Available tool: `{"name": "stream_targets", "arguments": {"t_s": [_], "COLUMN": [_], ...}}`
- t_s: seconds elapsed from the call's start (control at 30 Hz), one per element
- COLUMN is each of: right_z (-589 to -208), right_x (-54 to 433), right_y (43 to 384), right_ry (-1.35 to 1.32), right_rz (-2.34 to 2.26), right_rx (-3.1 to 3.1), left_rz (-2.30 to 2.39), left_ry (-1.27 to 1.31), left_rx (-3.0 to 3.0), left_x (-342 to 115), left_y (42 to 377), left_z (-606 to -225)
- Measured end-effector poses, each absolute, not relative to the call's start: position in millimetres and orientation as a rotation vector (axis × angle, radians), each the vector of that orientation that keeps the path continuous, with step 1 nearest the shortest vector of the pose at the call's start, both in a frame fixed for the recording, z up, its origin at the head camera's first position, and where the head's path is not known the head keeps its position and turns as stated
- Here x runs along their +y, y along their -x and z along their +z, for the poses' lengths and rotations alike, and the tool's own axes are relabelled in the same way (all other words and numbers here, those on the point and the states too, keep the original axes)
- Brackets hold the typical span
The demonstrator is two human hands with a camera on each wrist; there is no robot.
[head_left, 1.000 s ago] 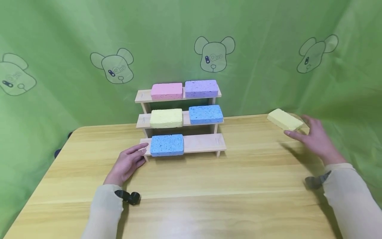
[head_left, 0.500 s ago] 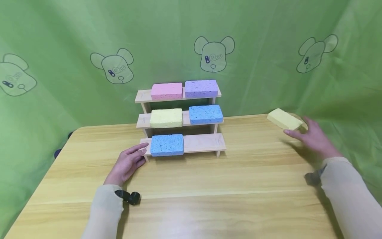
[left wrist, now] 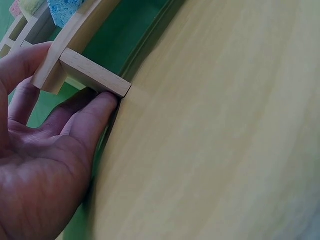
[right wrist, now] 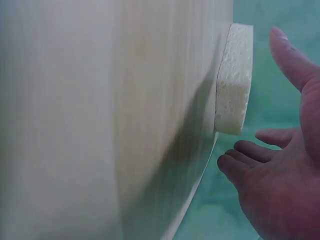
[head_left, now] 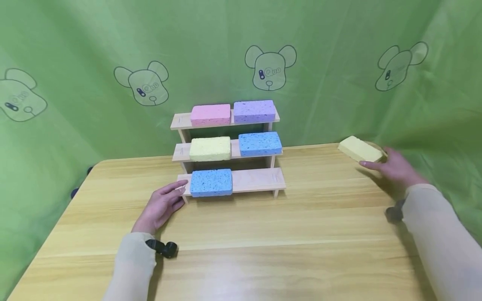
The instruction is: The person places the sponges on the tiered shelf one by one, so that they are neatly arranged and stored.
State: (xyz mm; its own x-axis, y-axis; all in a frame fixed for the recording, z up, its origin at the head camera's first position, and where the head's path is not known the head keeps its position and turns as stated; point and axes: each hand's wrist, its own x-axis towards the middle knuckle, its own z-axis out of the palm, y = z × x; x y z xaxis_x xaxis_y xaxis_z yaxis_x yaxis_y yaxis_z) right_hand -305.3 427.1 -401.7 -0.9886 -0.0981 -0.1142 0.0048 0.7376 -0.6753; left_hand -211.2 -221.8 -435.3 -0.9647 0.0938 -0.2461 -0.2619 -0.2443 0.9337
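Observation:
A three-tier wooden display shelf (head_left: 257,180) stands at the back middle of the table. My left hand (head_left: 160,205) holds the left end of its bottom tier; in the left wrist view, fingers lie along the board's end and against its leg. Beside that hand, a blue sponge (head_left: 211,182) lies on the bottom tier. At the far right a pale yellow sponge (head_left: 360,149) lies on the table, near its back edge. My right hand (head_left: 397,169) is around the near side of it, and the right wrist view shows thumb and fingers spread, apart from the sponge (right wrist: 234,80).
The middle tier bears a yellow sponge (head_left: 210,149) and another blue sponge (head_left: 260,144). On the top tier lie a pink sponge (head_left: 210,115) and a purple sponge (head_left: 254,111). A green curtain (head_left: 211,50) hangs behind the wooden table (head_left: 263,234).
My right hand and forearm have shifted slightly forward beside the yellow sponge, which stays in place. The left hand and the shelf keep still.

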Motion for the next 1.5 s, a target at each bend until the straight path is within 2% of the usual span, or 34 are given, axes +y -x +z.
{"name": "stream_targets", "arguments": {"t_s": [0.23,0.83,1.5], "right_z": [-401,-403,-404], "right_x": [436,437,442], "right_y": [317,323,299], "right_ry": [0.14,0.199,0.099], "right_rz": [-0.819,-0.677,-0.813], "right_rx": [2.899,2.983,2.881], "left_rz": [2.292,2.277,2.282], "left_ry": [0.221,0.171,0.181], "left_rx": [1.782,1.796,1.782], "left_x": [-219,-222,-223], "left_y": [211,210,211], "left_z": [-435,-435,-436]}}
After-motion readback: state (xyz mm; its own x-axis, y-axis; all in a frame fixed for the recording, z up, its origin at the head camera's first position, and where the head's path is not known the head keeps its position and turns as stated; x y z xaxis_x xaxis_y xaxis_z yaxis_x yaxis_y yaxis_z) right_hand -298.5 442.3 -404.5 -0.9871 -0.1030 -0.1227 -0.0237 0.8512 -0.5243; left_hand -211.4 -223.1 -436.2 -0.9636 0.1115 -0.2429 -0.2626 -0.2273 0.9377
